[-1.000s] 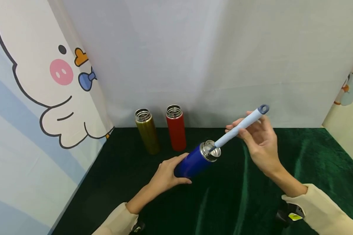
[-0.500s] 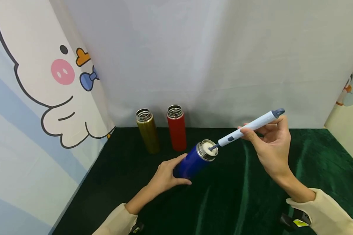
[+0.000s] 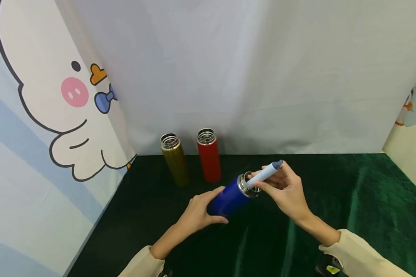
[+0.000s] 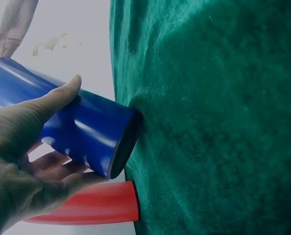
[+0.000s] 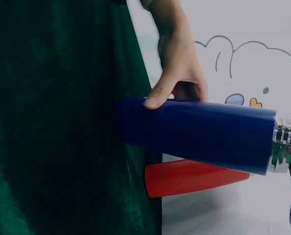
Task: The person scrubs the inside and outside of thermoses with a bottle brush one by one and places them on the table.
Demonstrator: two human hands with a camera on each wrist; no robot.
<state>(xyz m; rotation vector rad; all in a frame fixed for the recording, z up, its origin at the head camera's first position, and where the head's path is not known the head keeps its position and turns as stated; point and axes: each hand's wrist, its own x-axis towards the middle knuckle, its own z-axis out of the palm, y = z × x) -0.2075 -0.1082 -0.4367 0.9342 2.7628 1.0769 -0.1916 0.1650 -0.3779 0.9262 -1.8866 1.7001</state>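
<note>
My left hand (image 3: 198, 213) grips a blue metal bottle (image 3: 227, 199) round its lower body, thumb on the near side. The bottle is lidless and tilted, its steel mouth pointing up and right. In the left wrist view its dark base (image 4: 126, 144) shows beyond my fingers. My right hand (image 3: 288, 192) pinches the light blue handle of a bottle brush (image 3: 265, 174) between thumb and fingers, right at the bottle's mouth. The brush's lower handle is inside the neck, and its head is hidden in the bottle. In the right wrist view the threaded neck (image 5: 282, 144) is at the right edge.
A gold bottle (image 3: 176, 163) and a red bottle (image 3: 209, 161) stand lidless behind the blue one, near a pale cloth backdrop (image 3: 280, 77). Dark green cloth (image 3: 332, 184) covers the table. A cartoon-printed panel (image 3: 41, 127) borders the left side.
The brush first came up until its white sponge head showed at the bottle's mouth. My right hand has since pushed it down and left, deep inside. The left hand stays almost in place.
</note>
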